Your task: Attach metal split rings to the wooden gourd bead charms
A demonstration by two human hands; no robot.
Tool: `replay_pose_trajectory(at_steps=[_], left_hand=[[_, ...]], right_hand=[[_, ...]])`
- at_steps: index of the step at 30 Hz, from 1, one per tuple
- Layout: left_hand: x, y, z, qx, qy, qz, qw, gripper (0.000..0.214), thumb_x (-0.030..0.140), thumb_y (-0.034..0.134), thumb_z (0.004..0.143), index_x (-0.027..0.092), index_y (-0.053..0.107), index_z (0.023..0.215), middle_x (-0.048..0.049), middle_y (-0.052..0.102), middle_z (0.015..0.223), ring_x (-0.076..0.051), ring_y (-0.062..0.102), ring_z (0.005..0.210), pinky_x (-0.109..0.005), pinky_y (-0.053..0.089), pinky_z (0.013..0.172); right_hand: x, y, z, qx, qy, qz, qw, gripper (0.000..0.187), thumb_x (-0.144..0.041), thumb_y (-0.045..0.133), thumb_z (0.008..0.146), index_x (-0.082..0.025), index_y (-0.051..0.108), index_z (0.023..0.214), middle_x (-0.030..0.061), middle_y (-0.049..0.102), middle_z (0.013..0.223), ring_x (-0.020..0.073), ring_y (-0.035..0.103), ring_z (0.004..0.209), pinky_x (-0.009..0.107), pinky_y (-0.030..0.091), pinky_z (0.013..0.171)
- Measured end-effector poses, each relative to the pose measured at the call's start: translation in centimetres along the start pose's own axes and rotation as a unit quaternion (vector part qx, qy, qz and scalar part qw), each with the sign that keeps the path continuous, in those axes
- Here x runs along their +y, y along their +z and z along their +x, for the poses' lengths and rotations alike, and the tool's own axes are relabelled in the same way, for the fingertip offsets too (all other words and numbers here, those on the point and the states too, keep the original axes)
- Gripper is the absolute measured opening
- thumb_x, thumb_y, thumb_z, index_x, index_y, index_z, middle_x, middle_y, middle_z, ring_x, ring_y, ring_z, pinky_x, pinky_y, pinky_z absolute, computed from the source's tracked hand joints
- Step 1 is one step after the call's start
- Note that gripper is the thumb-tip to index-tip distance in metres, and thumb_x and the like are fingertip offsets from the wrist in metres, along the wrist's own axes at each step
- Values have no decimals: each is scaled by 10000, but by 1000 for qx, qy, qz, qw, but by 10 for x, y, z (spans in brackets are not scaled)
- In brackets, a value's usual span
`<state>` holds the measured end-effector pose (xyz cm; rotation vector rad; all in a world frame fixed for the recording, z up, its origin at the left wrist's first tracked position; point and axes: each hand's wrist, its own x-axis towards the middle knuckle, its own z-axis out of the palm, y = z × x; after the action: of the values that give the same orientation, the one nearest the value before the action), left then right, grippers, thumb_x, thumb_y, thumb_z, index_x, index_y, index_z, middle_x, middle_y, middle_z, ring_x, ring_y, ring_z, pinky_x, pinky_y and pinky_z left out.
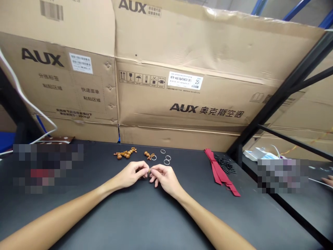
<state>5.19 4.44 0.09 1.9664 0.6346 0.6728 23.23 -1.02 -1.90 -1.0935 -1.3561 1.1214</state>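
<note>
My left hand (132, 174) and my right hand (166, 177) meet fingertip to fingertip above the black tabletop. Both are closed in a pinch on something tiny; a yellowish and dark speck shows between them, too small to name. Just beyond the fingers lies a wooden gourd bead pendant (147, 155), with a metal ring (154, 157) at its cord. Several more wooden bead pendants (126, 153) sit in a cluster to the left. Loose metal rings (168, 158) lie behind my right hand.
Red ribbon strips (218, 169) lie at the right beside a pile of black pieces (225, 164). Large cardboard panels (182, 100) stand along the back edge. A black metal frame (262, 107) bounds the right side; part of another person's hand (328, 180) shows beyond it.
</note>
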Motion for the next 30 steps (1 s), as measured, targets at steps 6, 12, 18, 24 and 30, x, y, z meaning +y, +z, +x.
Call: replay_pose_trajectory(at_steps=[6,12,18,24,30], left_hand=[[1,0,0,-14,-3,4,1000,258,361,490,904,152,619,824,-1,613,727,-132,536,685,-235,430,667],[2,0,1,-11,-8,18,1000,265,363,485,897,153,606,789,-1,614,725,-136,544,686,-236,432,671],[4,0,1,-5,1,29,1000,250,337,484,896,152,598,773,1,601,718,-139,537,694,-245,427,684],[3,-1,0,7,2,-3,1000,250,350,489,900,152,593,787,0,585,725,-137,534,700,-247,434,686],[3,-1,0,-1,-3,-4,1000,254,361,491,902,156,593,792,7,586,722,-129,534,684,-235,433,667]], right_hand=[[1,3,0,14,-12,-45,999,316,-427,611,788,-129,675,870,31,654,632,121,586,505,193,448,391],[-1,4,-3,27,-11,-53,998,206,-350,616,776,-147,600,744,16,644,584,94,527,410,190,422,372],[-5,5,-7,17,-85,-143,986,151,-273,567,819,-166,665,776,34,683,678,118,591,525,210,477,490],[-6,4,-3,43,-47,-181,981,219,-293,555,829,-145,643,693,13,622,567,110,549,473,204,435,486],[-5,2,-4,55,-108,-278,953,265,-277,508,875,-156,632,673,-6,581,546,98,483,474,197,381,490]])
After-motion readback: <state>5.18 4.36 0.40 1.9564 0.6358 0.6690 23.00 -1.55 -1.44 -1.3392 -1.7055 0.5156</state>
